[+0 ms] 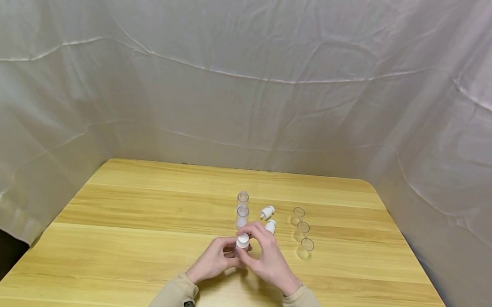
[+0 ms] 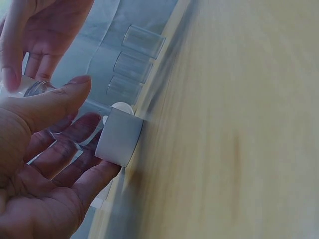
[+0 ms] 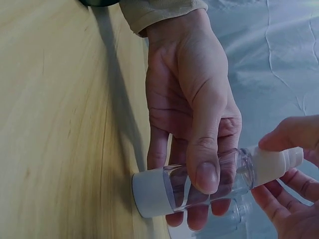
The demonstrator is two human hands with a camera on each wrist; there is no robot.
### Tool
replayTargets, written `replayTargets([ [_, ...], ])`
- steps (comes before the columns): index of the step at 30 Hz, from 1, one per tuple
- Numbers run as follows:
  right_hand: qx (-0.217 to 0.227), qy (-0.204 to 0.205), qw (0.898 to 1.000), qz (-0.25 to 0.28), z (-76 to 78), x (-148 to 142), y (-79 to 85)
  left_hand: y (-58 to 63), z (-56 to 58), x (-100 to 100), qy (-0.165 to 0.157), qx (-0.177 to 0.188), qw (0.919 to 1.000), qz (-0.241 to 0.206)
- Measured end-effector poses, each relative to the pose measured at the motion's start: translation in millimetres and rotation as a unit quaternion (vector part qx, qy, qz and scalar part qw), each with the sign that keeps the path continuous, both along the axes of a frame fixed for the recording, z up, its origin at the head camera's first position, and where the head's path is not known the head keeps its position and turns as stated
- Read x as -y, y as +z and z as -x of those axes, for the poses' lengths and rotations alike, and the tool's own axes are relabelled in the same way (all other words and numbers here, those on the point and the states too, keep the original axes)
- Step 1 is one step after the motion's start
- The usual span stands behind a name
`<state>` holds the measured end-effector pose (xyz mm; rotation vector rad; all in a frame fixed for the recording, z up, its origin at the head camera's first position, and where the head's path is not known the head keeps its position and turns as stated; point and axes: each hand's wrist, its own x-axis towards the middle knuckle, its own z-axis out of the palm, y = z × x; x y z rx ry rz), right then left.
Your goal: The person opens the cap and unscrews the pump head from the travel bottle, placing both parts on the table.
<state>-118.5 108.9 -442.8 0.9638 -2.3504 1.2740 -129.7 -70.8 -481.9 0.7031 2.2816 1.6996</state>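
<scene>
In front of me my left hand (image 1: 211, 259) grips a clear pump bottle (image 3: 187, 186) round its body, fingers on one side and thumb on the other. Its white base (image 2: 118, 137) is down at the tabletop. With thumb and fingertips my right hand (image 1: 270, 262) pinches the white pump head (image 3: 269, 164) at the bottle's neck. Just beyond my hands two more clear bottles (image 1: 242, 215) stand one behind the other. To their right lie two white pump heads (image 1: 267, 213), the nearer one partly hidden by my right hand.
Three clear cylindrical caps (image 1: 306, 248) stand in a row right of the pump heads. All of it is on a wooden table (image 1: 141, 213) with rounded far corners. A pale draped sheet (image 1: 249, 102) surrounds its back and sides.
</scene>
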Motion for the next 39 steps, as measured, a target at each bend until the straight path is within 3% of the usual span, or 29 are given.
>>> replayTargets([
  [9, 0.008, -0.012, 1.0, 0.016, 0.2, -0.1, -0.3, -1.7, 0.3, -1.3, -0.023, 0.023, 0.9984, -0.047],
  [17, 0.007, 0.003, 1.0, 0.008, 0.2, -0.7, -0.3, -0.5, 0.0, -0.7, -0.001, -0.007, 1.0, -0.004],
  [25, 0.006, -0.01, 1.0, 0.012, 0.2, -0.3, -1.2, -2.3, 0.7, -1.0, -0.015, 0.012, 0.9993, -0.031],
  [32, 0.009, -0.005, 1.0, 0.012, -0.2, 0.5, 0.7, -0.5, 0.4, -0.1, -0.006, -0.007, 0.9999, -0.011],
  [39, 0.004, 0.0, 1.0, 0.004, -0.6, -0.1, 1.2, 1.1, -0.6, 0.3, -0.011, 0.002, 0.9997, -0.021],
])
